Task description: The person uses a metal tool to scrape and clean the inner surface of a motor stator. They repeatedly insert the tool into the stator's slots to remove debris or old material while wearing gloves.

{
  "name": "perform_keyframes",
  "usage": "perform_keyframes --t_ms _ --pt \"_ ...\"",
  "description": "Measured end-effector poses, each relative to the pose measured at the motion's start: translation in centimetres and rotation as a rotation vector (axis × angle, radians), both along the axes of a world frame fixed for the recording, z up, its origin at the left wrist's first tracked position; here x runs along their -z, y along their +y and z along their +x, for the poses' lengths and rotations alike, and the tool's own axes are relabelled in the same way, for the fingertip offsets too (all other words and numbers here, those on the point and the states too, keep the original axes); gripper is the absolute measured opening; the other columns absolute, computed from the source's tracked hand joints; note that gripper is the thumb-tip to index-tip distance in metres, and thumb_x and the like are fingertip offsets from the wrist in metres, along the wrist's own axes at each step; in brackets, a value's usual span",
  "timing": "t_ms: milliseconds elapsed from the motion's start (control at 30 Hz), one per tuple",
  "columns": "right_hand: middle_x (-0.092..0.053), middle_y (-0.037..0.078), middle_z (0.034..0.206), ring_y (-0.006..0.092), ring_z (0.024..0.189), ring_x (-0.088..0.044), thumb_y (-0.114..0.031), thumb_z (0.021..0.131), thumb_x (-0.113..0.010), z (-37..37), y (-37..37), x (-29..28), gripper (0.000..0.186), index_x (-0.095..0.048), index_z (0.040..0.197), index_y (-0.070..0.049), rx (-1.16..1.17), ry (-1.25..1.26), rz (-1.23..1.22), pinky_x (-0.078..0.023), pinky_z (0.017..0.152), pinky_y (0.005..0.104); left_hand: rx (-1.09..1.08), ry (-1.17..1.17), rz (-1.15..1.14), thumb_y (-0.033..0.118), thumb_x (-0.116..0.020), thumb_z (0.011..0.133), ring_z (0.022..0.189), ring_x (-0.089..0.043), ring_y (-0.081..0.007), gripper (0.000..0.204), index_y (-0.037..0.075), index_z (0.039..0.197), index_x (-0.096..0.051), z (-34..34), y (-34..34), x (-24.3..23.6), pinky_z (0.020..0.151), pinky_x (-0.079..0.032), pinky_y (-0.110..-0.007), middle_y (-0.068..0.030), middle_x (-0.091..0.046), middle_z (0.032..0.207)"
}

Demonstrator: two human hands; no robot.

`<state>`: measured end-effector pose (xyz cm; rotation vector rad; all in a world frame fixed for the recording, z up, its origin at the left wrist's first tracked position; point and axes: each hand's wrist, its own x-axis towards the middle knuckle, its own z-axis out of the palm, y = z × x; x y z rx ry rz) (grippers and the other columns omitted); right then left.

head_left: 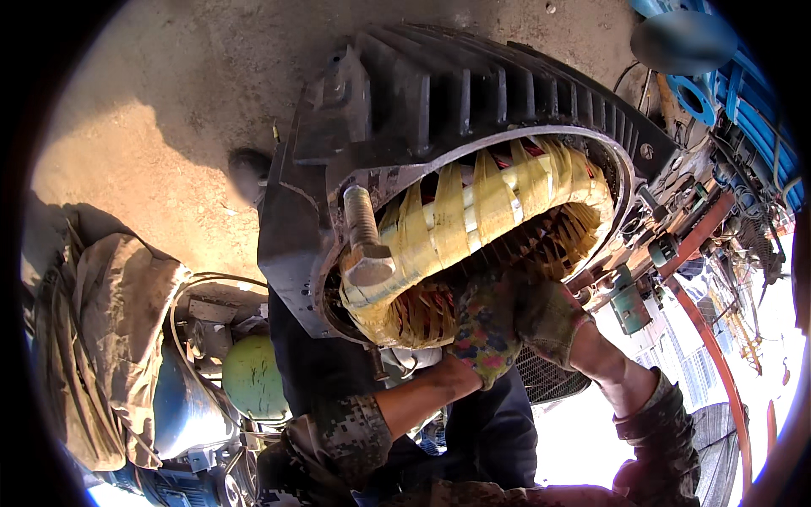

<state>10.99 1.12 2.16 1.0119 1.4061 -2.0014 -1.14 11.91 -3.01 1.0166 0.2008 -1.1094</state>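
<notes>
A large black finned motor housing [439, 93] stands in front of me with its open end facing me. Inside it sits the ring of the stator winding [460, 211], bound in yellowish tape, with reddish strands showing between the wraps. At the left of the rim, a big hex bolt [365, 237] sticks out. My left hand [487, 334], in a floral glove, reaches into the lower part of the winding's opening. Close beside it is my right hand [547, 317], also in a dirty glove. The fingers of both hands are hidden in the dark bore, so any held object is out of sight.
A brown tarp [122, 338], a green rounded tank [255, 378] and a blue motor [182, 488] lie at the left. Blue metal parts [693, 93] are piled at the upper right. A red-orange metal bar [714, 363] runs down the right side, near tools and cables.
</notes>
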Motion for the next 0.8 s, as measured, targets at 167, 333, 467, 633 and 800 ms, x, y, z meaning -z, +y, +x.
perform_keyframes --t_ms 167,333,467,633,800 --pt "-0.059 0.02 0.135 0.028 0.127 -0.059 -0.021 0.102 -0.055 1.8 2.1 -1.2 0.045 -0.053 0.144 -0.005 -0.049 0.073 0.089 -0.061 0.085 0.0372 0.006 0.102 -0.086 0.017 -0.049 0.102 0.134 -0.049 -0.027 0.049 0.006 0.149 -0.042 -0.3 0.7 0.4 0.116 -0.038 -0.04 -0.0135 -0.05 0.145" --pt "-0.06 0.016 0.133 0.0235 0.123 -0.059 -0.018 0.105 -0.049 0.3 0.4 -2.2 0.041 -0.054 0.144 -0.008 -0.297 -0.338 0.468 -0.06 0.083 0.0317 -0.041 0.085 -0.043 0.018 -0.048 0.102 0.134 -0.049 -0.0265 0.048 0.006 0.149 -0.042 -0.4 0.6 -1.1 0.117 -0.037 -0.04 -0.0131 -0.05 0.146" --pt "-0.063 0.011 0.127 0.0223 0.111 -0.063 -0.021 0.102 -0.05 0.4 -0.2 -3.0 0.042 -0.055 0.14 -0.004 -0.286 -0.37 0.544 -0.056 0.092 0.0359 -0.018 0.137 -0.103 0.018 -0.048 0.103 0.134 -0.049 -0.0261 0.048 0.006 0.149 -0.042 -0.8 0.7 -1.1 0.117 -0.037 -0.04 -0.0128 -0.05 0.146" --pt "-0.063 0.01 0.089 0.0213 0.08 -0.064 -0.018 0.097 -0.054 -3.0 -3.9 -0.2 0.033 -0.06 0.123 0.001 0.947 -0.447 0.452 -0.055 0.073 0.0363 -0.061 0.07 -0.034 0.018 -0.048 0.104 0.134 -0.049 -0.0256 0.047 0.006 0.149 -0.042 -0.2 0.5 -1.4 0.117 -0.037 -0.039 -0.0124 -0.05 0.146" --pt "-0.065 0.011 0.094 0.0224 0.085 -0.065 -0.02 0.096 -0.057 -2.0 -2.1 -1.4 0.033 -0.062 0.123 0.0 0.08 -0.495 0.513 -0.056 0.071 0.0345 -0.108 0.275 -0.135 0.019 -0.047 0.104 0.135 -0.049 -0.0251 0.047 0.007 0.149 -0.042 -0.9 1.0 -1.4 0.117 -0.037 -0.039 -0.012 -0.05 0.147"
